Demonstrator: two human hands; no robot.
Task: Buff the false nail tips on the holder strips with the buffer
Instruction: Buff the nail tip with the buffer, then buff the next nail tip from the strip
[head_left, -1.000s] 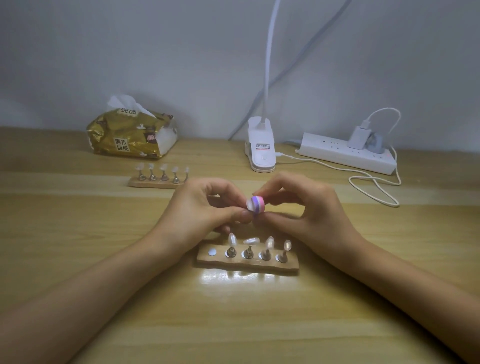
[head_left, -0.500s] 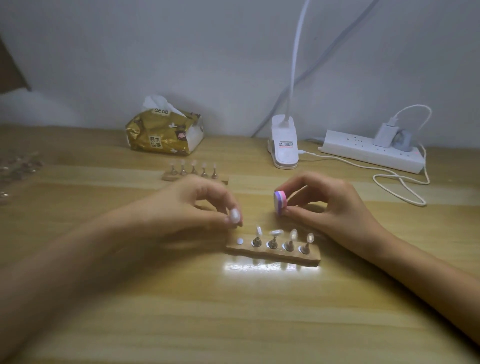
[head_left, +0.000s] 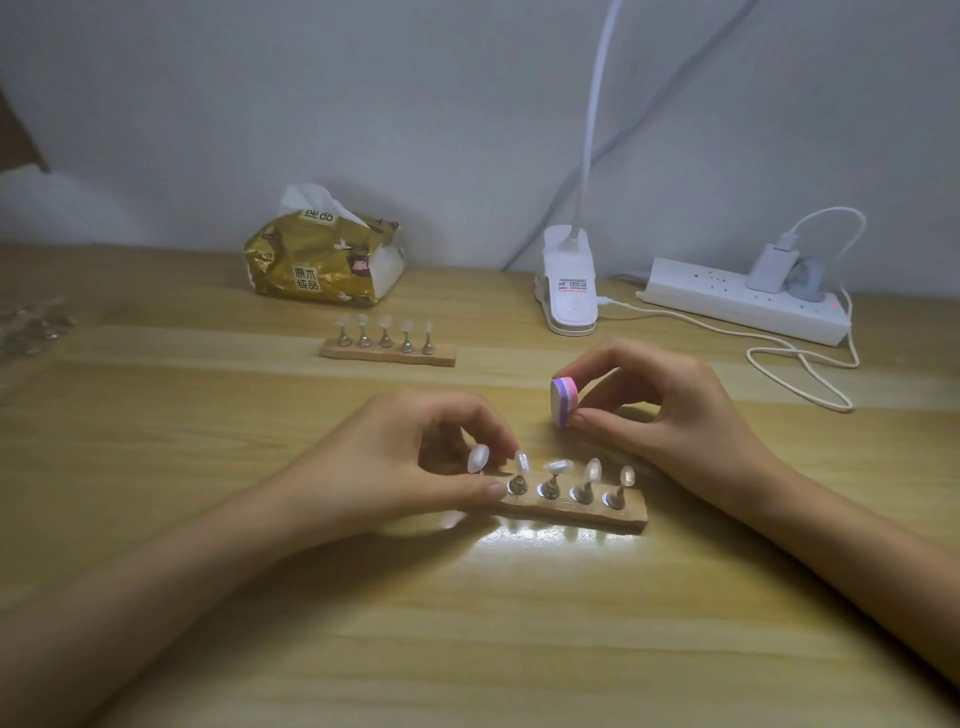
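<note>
Table (head_left: 467, 623): light wood-grain top, with a bright lamp glare just in front of the near strip.

Near strip (head_left: 582, 514): wooden bar at centre, lying crosswise. Four tips (head_left: 592, 472) stand on metal pegs along its middle and right part. Its left end is covered by the left hand.

Left hand (head_left: 410, 467): rests on the table at the near strip's left end, fingers curled. Thumb and forefinger pinch one tip (head_left: 478, 458), pale and glossy, held at the strip's leftmost place. Whether its peg touches the strip cannot be told.

Right hand (head_left: 670, 415): behind the near strip's right half. Thumb below and forefinger above grip the buffer (head_left: 563, 401), and the other fingers are curled under.

Buffer: small block with pink, purple and white layers, held on edge above the table, behind and apart from the tips.

Far strip (head_left: 387, 357): second wooden bar, further back and to the left, carrying five tips (head_left: 384, 322) on pegs, with no hand on it.

Tissue pack (head_left: 322, 265): gold wrapper, a white tissue sticking out, at the back left near the wall.

Lamp base (head_left: 569, 296): white clip at back centre, its neck rising out of view.

Power strip (head_left: 737, 301): white, at the back right, with a charger (head_left: 771, 267) plugged in and a white cable (head_left: 800, 364) looped on the table.

Left edge: small blurred objects (head_left: 31, 327), not identifiable.
</note>
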